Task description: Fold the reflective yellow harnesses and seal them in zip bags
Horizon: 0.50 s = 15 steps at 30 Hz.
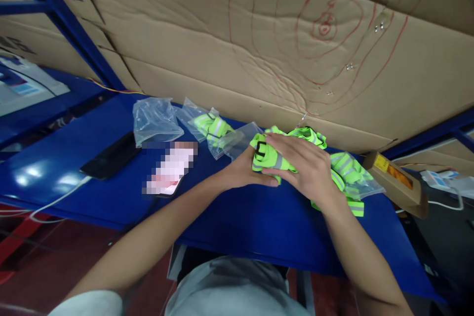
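Between my two hands is a folded bundle of neon yellow-green reflective strap (274,159) with grey stripes and a black buckle. My left hand (242,173) grips its left side, thumb stretched along the bottom. Over the top and right side curve the fingers of my right hand (309,163). A clear zip bag (242,137) lies just behind my left hand; whether my fingers touch it I cannot tell. More neon reflective strap (310,136) is heaped behind my right hand. To the right, a bagged reflective strap (350,170) has loose ends hanging toward me.
On the blue table (237,222) lie a lit phone (172,168), a black flat device (111,158) with a white cable, an empty clear bag (155,118) and another bagged strap (215,128). A brown box (396,182) stands right. Cardboard (185,34) walls the back.
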Each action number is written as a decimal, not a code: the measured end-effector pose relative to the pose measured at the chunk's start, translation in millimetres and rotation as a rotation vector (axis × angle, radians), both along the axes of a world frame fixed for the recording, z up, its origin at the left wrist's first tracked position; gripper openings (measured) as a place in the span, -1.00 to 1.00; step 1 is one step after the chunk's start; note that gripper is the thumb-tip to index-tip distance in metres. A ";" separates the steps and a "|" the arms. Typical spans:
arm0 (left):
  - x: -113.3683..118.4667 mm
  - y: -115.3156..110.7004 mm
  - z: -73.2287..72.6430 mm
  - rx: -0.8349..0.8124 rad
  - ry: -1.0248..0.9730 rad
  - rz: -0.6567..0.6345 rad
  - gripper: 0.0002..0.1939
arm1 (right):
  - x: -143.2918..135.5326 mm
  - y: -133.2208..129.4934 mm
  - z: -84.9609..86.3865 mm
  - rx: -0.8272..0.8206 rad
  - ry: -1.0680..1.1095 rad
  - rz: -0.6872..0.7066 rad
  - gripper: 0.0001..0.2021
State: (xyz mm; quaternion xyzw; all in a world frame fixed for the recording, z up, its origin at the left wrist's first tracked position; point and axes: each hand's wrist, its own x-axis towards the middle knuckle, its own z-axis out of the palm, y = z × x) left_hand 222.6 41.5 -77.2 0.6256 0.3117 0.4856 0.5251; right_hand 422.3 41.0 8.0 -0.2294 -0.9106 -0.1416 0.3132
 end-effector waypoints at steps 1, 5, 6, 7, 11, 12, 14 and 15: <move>-4.7 -0.6 2.7 -0.064 0.000 -0.102 0.09 | 1.0 -1.5 2.6 0.016 -0.034 0.013 -0.46; -17.8 -3.7 8.9 -0.102 0.061 -0.155 0.05 | 1.5 -4.4 4.5 0.054 -0.113 0.042 -0.51; -18.8 -4.0 9.6 -0.054 0.071 -0.122 0.08 | 1.3 -4.0 3.8 0.036 -0.108 0.057 -0.51; -18.9 -4.0 10.0 0.001 0.074 -0.091 0.13 | 1.1 -3.1 3.1 0.003 -0.091 0.072 -0.51; -13.3 -2.5 8.4 0.204 0.106 0.056 0.38 | 0.2 0.9 2.9 -0.160 0.034 0.116 -0.45; -11.4 -1.5 7.2 0.258 0.118 0.118 0.39 | -0.3 1.2 3.3 -0.169 0.048 0.116 -0.45; -7.9 0.7 4.5 0.354 0.107 0.193 0.28 | -2.0 0.2 3.6 -0.155 0.044 0.114 -0.47; -6.3 1.7 3.2 0.374 0.092 0.184 0.16 | -3.4 -1.0 3.0 -0.148 0.037 0.114 -0.48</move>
